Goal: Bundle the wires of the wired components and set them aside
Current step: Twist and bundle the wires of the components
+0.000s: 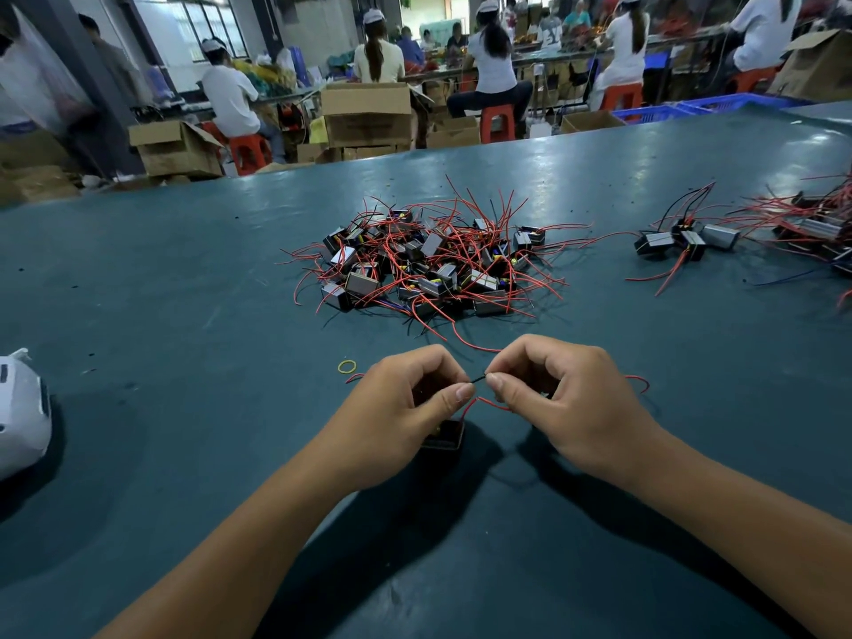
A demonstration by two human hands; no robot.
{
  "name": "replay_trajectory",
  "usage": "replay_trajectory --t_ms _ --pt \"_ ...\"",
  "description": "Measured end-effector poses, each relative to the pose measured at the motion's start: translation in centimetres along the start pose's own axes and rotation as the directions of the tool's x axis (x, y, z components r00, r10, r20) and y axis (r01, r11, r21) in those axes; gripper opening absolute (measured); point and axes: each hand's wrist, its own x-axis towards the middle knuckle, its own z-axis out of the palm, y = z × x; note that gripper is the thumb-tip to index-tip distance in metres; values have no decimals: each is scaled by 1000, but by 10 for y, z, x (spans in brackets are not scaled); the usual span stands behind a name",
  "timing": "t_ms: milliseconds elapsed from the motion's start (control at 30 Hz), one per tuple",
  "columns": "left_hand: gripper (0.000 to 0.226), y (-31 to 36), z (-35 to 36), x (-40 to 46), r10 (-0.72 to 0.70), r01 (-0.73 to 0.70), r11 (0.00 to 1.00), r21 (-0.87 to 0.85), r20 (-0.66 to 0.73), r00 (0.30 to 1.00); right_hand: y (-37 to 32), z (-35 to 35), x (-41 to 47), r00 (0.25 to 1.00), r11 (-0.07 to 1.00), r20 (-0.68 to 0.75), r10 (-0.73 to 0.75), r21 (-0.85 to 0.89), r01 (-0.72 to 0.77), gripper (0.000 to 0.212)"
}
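Left hand [405, 403] and right hand [553, 394] pinch one component's wires [479, 378]; beyond them the unbundled pile [428, 260] looks largely untouched, few set aside [682, 239] right of it

setting: factory assembly floor. large teal worktable [184, 279] fills the lower frame, with a heap of small wired components [424, 260] at centre. across the top of the frame, seated workers [495, 66] in white caps and shirts sit on red plastic stools [497, 122] along long benches. open cardboard cartons [366, 115] upper left and centre; blue plastic crates [705, 106] upper right.
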Motion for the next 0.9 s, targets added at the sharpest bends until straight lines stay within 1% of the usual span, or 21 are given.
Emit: replay_trajectory --t_ms 200,300,367,433,500,567,633,767,900 --pt "13 -3 -1 1 -15 15 1000 22 -5 1000 1 -1 1 1000 1000 15 25 -17 -24 12" --pt "9 -5 -4 1 -50 50 999 -9 2 999 0 -7 3 999 1000 31 22 -10 -21 10" --pt "7 -4 -8 0 -70 68 994 -79 -20 997 -1 -14 4 1000 1000 7 -14 -10 15 10" --pt "6 -4 -14 0 -57 55 992 -114 -21 998 -3 -21 5 997 995 -15 -75 -60 74 10" --pt "9 -2 -17 -1 -32 38 991 -126 50 998 -5 -25 6 989 982 8 -146 -123 145 6" --pt "14 1 -17 -4 -6 19 995 -99 135 991 -5 -26 5 973 959 70 -218 -170 227 3" --pt "15 5 -15 -6 27 -23 999 -30 157 987 -3 -27 5 952 937 136 -274 -183 296 3" --pt "12 8 -10 -4 102 -112 990 82 108 989 -2 -27 5 918 916 234 -322 -169 364 6" --pt "13 7 -7 -3 133 -141 985 96 80 988 -2 -25 7 913 917 263 -312 -168 362 5"
